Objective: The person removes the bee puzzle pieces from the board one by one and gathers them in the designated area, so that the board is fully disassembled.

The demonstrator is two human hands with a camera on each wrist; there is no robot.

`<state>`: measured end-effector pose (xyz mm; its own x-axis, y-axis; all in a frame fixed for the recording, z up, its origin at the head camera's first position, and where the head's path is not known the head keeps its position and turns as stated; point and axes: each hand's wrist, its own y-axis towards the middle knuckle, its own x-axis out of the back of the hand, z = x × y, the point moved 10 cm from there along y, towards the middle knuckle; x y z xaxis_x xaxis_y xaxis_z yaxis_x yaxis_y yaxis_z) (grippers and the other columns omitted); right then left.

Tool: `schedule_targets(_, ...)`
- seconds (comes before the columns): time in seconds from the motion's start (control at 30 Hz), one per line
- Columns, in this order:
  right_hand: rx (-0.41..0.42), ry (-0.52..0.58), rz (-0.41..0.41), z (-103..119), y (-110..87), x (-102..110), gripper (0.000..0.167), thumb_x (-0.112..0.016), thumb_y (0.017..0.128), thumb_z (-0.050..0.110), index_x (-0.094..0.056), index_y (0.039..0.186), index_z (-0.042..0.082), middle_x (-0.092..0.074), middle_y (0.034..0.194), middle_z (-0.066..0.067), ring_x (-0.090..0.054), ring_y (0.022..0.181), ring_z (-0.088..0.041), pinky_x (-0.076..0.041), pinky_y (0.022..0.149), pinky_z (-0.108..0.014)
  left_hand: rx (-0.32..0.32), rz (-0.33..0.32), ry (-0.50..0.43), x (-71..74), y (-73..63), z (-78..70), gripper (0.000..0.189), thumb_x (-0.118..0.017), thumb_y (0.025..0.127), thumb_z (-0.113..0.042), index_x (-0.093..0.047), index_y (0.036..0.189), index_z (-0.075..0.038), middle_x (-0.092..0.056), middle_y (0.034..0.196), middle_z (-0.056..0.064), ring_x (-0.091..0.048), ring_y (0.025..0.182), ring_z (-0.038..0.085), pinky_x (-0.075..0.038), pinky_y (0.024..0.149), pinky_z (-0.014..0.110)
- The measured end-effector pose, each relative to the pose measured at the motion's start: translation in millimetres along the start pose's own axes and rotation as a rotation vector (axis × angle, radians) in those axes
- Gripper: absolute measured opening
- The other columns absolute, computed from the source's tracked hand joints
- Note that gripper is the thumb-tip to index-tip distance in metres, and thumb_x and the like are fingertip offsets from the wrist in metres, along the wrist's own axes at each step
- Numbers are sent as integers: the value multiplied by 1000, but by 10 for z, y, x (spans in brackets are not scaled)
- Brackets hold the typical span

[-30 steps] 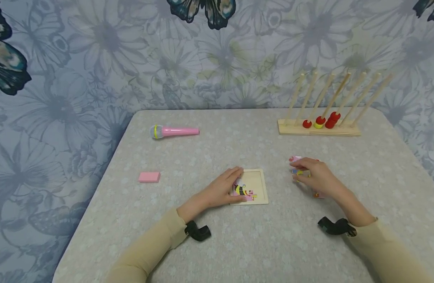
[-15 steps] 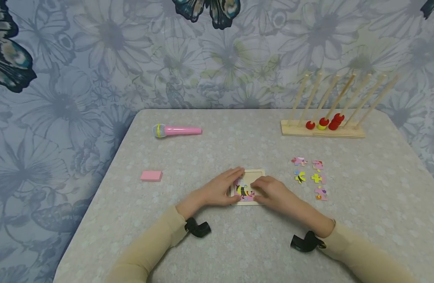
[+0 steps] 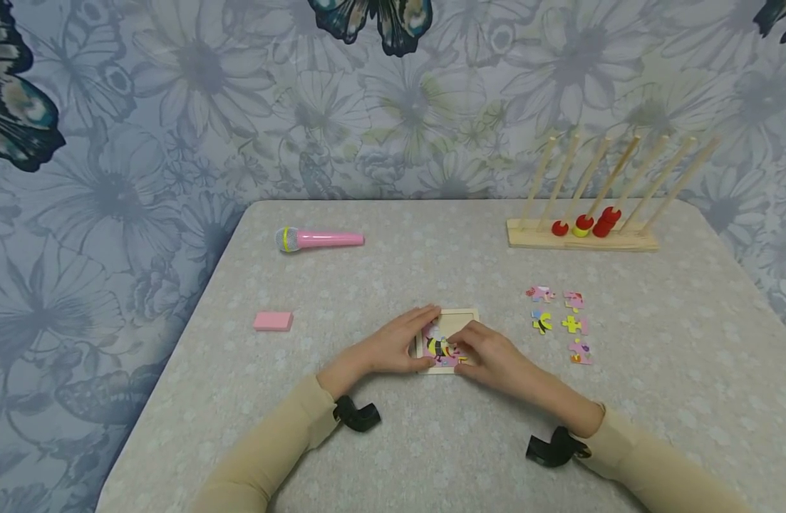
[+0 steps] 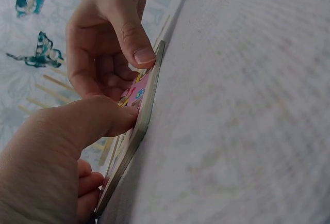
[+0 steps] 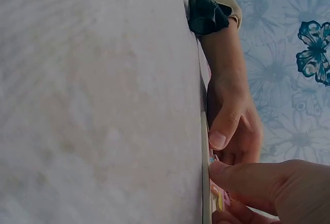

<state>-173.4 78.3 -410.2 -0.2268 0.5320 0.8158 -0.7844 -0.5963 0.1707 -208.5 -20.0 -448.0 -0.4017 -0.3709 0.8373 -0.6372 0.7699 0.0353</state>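
A small wooden puzzle tray (image 3: 468,315) lies on the table in front of me, partly filled with jigsaw pieces (image 3: 439,349) printed in pink, yellow and black. My left hand (image 3: 393,347) grips the tray's left side, thumb at the near edge and fingers toward the far edge. Over the tray's right half, my right hand (image 3: 495,356) has its fingers curled around a puzzle piece, mostly hidden beneath them. Its thumb (image 4: 144,56) comes down at the tray's near rim in the left wrist view. Several loose puzzle pieces (image 3: 541,322) lie to the right.
A wooden peg stand (image 3: 581,242) with red and yellow beads stands at the back right. Farther left lie a pink toy microphone (image 3: 328,239) and a pink block (image 3: 273,321). Behind the table rises a wall (image 3: 239,107) with flowers and butterflies.
My right hand has come left from the loose pieces onto the tray, then shifted slightly left over the picture. My left hand keeps its grip on the tray.
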Motion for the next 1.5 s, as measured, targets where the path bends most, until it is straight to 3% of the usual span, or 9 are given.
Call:
schedule_targets(0.33, 69, 71, 22, -4, 40, -5, 29, -79, 76, 13, -68, 102, 6, -55, 94, 0, -51, 78, -9, -46, 66, -24, -24, -3, -3, 3, 6, -25, 85, -66, 85, -37, -23, 149, -2, -26, 152, 14, -21, 139, 24, -16, 113, 34)
schedule_targets(0.5, 50, 71, 33, -34, 30, 66, 28, -78, 79, 13, -69, 104, 6, -55, 94, 2, -51, 77, -10, -46, 65, -23, -27, -3, -4, -1, 5, -26, 84, -66, 85, -36, -24, 148, -1, -26, 152, 15, -21, 140, 24, -16, 113, 34)
schedule_targets(0.7, 24, 107, -42, -293, -342, 462, 31, -79, 75, 7, -69, 105, 7, -57, 92, 2, -56, 80, -11, -51, 67, -27, -25, 12, -14, -37, 41, -38, 84, -65, 85, -38, -23, 149, -2, -26, 152, 15, -21, 139, 25, -18, 113, 36)
schedule_targets(0.83, -6, 18, -121, -548, -675, 725, 36, -81, 71, 2, -70, 104, 8, -57, 93, 4, -56, 79, -10, -50, 63, -25, -21, 12, -20, -34, 30, -43, 83, -65, 85, -38, -24, 149, -3, -25, 152, 14, -21, 140, 25, -19, 113, 36)
schedule_targets(1.07, -32, -44, -156, -724, -897, 855, 35, -83, 69, 4, -71, 101, 8, -56, 91, 4, -52, 72, -9, -45, 57, -22, -18, 1, -11, -5, -13, -20, 83, -66, 85, -37, -24, 148, -2, -26, 152, 14, -21, 139, 25, -19, 113, 38)
schedule_targets(1.3, -47, -85, -123, -733, -843, 821, 30, -82, 71, 8, -70, 100, 7, -59, 91, 3, -53, 72, -9, -48, 59, -24, -11, -1, -17, -5, -13, -17, 84, -65, 86, -39, -24, 149, -3, -26, 152, 13, -21, 139, 25, -18, 113, 37)
schedule_targets(1.5, -58, 5, -100, -521, -387, 805, 28, -76, 79, 8, -69, 105, 2, -67, 99, -6, -62, 85, -21, -54, 72, -40, 4, -8, -28, 7, -5, 4, 85, -65, 86, -42, -23, 149, -4, -26, 152, 12, -23, 139, 24, -19, 112, 37)
